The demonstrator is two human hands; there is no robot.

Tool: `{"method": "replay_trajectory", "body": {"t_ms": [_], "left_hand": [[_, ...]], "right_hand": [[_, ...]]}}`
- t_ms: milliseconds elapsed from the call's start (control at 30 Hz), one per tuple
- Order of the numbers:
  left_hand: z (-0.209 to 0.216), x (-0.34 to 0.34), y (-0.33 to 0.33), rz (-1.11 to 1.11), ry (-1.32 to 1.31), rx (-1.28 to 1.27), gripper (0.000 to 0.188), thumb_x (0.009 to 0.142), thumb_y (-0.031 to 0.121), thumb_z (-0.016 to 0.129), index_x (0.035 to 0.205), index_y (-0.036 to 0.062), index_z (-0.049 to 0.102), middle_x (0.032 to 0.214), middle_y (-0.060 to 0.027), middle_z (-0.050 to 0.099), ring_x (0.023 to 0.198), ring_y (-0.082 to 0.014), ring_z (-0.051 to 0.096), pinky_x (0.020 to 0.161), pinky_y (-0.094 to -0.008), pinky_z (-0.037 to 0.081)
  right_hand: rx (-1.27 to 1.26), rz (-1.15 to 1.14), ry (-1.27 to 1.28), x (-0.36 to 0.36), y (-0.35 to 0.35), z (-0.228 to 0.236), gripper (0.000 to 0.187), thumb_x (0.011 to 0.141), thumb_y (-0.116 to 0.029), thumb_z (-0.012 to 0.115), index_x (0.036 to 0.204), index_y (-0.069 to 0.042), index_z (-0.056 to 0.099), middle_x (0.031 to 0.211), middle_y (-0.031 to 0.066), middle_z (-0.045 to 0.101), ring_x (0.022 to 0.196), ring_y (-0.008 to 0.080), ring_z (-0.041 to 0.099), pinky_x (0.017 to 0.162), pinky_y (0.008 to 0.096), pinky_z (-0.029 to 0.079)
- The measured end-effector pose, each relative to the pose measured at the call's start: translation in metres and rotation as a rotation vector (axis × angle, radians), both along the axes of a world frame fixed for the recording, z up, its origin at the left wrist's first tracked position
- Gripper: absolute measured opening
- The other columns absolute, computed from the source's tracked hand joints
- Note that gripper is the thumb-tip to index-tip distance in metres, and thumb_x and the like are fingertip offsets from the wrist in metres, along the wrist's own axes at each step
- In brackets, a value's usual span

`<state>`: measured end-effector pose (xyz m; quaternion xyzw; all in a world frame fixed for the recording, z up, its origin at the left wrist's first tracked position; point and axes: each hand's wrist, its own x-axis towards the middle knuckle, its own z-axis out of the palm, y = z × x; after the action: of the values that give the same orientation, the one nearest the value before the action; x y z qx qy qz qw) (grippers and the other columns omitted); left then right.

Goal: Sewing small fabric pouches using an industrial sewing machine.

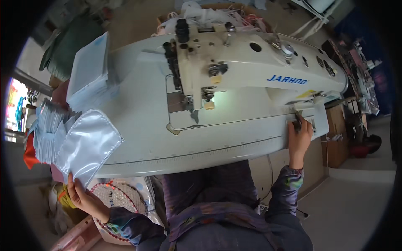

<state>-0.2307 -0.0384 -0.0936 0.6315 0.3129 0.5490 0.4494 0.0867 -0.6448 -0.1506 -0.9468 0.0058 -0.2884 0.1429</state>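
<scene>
My left hand [86, 200] pinches the lower edge of a shiny pale-blue satin piece [90, 140] with stitched borders. The piece hangs over the left end of the white sewing machine table [138, 142]. On the right, my right hand [300, 140] rests at the table's front edge, fingers curled around something small and dark that I cannot make out. The sewing machine [247, 58] stands across the table, its lamp lighting the area by the needle. Under its head, the presser foot [194, 117] has no cloth beneath it.
Two stacks of pale-blue pieces, one taller stack [88, 71] and one tied bundle [47, 134], stand at the left. A beaded round item [119, 196] lies below the table's left end. Cardboard boxes [336, 138] are at the right, and white and pink scraps [217, 16] lie behind.
</scene>
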Motion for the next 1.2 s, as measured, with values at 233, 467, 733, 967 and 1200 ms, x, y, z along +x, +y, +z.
{"method": "replay_trajectory", "body": {"t_ms": [233,467,733,967,1200], "left_hand": [[0.011,0.021,-0.023,0.009,-0.029,-0.039,0.033,0.110,0.005,0.062,0.139,-0.0029,0.075,0.132,-0.0077,0.076,0.112,-0.0108,0.067,0.101,-0.0254,0.051],[0.000,0.003,-0.020,-0.058,-0.020,-0.005,0.032,0.107,-0.001,0.063,0.137,-0.0055,0.075,0.131,-0.0096,0.077,0.114,-0.0126,0.067,0.103,-0.0259,0.050],[0.010,0.013,-0.037,-0.042,-0.031,-0.009,0.029,0.105,-0.001,0.067,0.131,-0.0024,0.079,0.126,-0.0071,0.077,0.113,-0.0127,0.066,0.105,-0.0278,0.047],[0.014,0.012,-0.039,-0.059,-0.060,-0.011,0.029,0.105,-0.001,0.068,0.131,-0.0027,0.079,0.126,-0.0072,0.077,0.112,-0.0122,0.066,0.103,-0.0273,0.048],[0.016,0.008,-0.043,-0.068,-0.088,-0.020,0.029,0.104,-0.003,0.068,0.132,-0.0034,0.078,0.124,-0.0054,0.076,0.110,-0.0113,0.065,0.102,-0.0262,0.048]], "right_hand": [[-0.078,0.098,0.041,0.005,-0.034,-0.008,0.023,0.103,-0.012,0.072,0.124,-0.004,0.074,0.113,0.0195,0.070,0.107,0.0444,0.065,0.097,0.0527,0.051],[0.073,0.162,0.107,0.004,-0.049,-0.005,0.024,0.108,-0.016,0.071,0.126,0.001,0.072,0.114,0.0200,0.071,0.106,0.0398,0.068,0.095,0.0459,0.054],[-0.047,0.127,0.126,0.019,-0.086,-0.017,0.025,0.106,-0.010,0.070,0.128,0.003,0.068,0.116,0.0216,0.071,0.103,0.0412,0.067,0.090,0.0476,0.054],[0.639,0.603,0.510,-0.039,0.065,0.045,0.016,0.115,-0.014,0.059,0.128,-0.006,0.064,0.091,-0.0022,0.057,0.081,0.0086,0.055,0.069,0.0290,0.047],[0.226,1.081,0.224,-0.067,0.308,0.060,0.038,0.102,-0.018,0.077,0.138,-0.007,0.066,0.103,0.0160,0.070,0.077,0.0337,0.073,0.067,0.0449,0.058]]}}
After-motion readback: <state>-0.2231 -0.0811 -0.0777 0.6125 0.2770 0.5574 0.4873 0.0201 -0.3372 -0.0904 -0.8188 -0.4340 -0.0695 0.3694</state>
